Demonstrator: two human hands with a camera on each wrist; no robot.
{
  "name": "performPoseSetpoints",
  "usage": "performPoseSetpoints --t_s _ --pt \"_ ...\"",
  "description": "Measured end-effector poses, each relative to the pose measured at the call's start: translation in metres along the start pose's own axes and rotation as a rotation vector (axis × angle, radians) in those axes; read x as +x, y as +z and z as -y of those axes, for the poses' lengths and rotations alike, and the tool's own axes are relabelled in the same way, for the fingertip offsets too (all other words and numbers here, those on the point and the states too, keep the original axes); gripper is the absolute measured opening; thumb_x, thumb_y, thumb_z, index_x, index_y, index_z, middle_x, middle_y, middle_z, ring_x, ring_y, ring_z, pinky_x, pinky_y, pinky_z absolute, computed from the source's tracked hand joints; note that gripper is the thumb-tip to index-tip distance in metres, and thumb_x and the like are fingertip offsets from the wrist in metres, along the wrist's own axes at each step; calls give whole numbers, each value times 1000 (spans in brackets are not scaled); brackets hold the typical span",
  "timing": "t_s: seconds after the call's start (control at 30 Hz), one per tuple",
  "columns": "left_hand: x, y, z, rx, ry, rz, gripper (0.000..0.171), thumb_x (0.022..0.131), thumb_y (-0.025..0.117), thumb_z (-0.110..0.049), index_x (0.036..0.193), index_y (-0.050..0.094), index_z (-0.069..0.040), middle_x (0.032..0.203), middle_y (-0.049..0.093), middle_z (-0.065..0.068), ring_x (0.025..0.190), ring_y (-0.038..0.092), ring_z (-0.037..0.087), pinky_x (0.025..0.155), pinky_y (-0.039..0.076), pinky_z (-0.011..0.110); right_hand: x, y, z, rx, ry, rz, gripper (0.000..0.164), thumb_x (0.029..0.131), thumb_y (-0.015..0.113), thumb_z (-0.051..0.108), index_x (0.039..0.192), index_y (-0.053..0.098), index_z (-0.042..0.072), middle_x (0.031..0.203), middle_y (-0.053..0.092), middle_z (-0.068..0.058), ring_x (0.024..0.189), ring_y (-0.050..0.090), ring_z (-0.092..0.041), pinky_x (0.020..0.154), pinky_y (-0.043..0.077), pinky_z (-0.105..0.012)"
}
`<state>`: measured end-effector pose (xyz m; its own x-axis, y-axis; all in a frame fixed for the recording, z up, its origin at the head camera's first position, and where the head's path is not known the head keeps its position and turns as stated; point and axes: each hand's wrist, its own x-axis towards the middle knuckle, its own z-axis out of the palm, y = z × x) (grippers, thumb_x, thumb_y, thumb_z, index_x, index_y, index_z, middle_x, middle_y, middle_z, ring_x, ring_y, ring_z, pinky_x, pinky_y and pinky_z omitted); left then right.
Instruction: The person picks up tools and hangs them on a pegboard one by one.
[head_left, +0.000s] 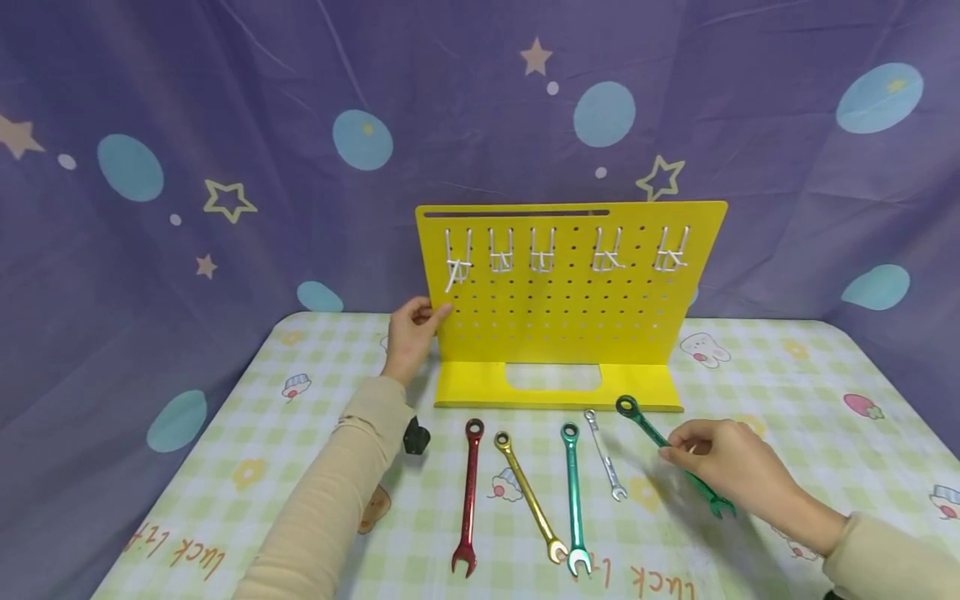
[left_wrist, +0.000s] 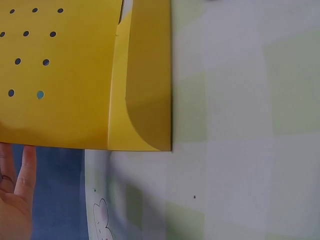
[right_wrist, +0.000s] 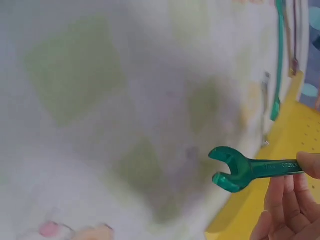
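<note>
My right hand [head_left: 738, 467] pinches a dark green combination wrench [right_wrist: 272, 168] around the middle of its handle, raised above the cloth. Its ring end points toward the board and its open end toward me. At the left edge of a yellow pegboard [head_left: 555, 333], my left hand [head_left: 411, 337] grips the panel, thumb in front and the other fingers partly hidden behind. On the cloth in front of the board lie a red wrench [head_left: 470, 496], a gold wrench [head_left: 531, 500], a teal-green wrench [head_left: 574, 500] and a small silver wrench [head_left: 606, 458].
Several white hooks [head_left: 542, 260] hang in a row along the upper board. A small black object [head_left: 416, 437] sits beside my left forearm. The table wears a green checked cloth [head_left: 247, 433], and a purple curtain [head_left: 465, 67] with stars hangs behind it.
</note>
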<state>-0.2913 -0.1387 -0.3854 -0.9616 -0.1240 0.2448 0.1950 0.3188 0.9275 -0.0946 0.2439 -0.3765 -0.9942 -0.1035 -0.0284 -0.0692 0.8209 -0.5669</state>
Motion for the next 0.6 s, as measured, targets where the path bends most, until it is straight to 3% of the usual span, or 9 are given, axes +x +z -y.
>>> performPoseSetpoints --t_s 0.43,0.6 --pt "-1 -1 1 -11 3 4 29 92 72 -28 102 67 -1 90 59 8 78 53 18 67 48 24 11 -29 13 9 -51 -155 16 88 77 30 91 74 15 79 69 6 71 60 -13 58 46 -27" --pt "-1 -1 1 -16 3 4 28 92 72 -27 102 67 -1 90 59 8 77 53 19 68 49 26 15 -38 17 25 -75 -177 15 90 76 28 92 74 14 82 70 4 73 60 -15 56 45 -27"
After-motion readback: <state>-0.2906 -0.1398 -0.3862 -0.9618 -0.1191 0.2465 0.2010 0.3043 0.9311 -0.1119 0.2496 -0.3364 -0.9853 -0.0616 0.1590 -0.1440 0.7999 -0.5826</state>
